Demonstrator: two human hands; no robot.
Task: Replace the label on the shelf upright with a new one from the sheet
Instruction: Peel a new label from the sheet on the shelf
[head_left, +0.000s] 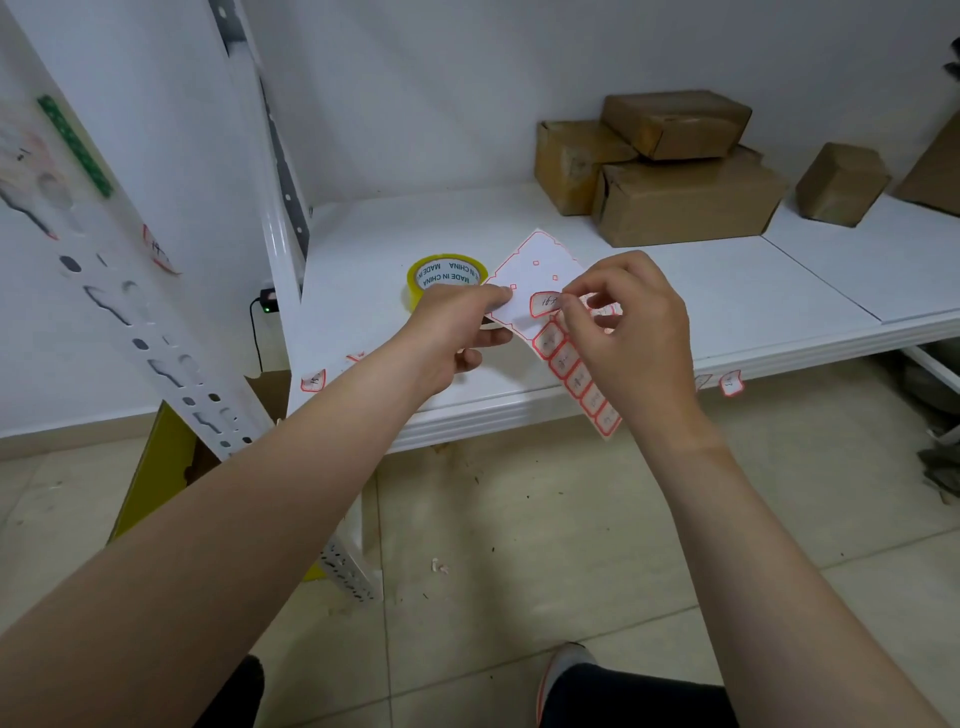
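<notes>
My L hand (453, 332) is gripping the sheet (540, 260) steady above the shelf (727, 291) so my R hand (626, 325), pinching the new label (544, 304), is peeling it w/o tearing. The old label (159, 250) is sitting on the upright (150, 332), left.

Yellow tape roll (447, 278) near the white shelf board's (727, 312) front, cardboard boxes (670, 171) stacked at its back, black adapter (267, 301) beyond its left edge.
</notes>
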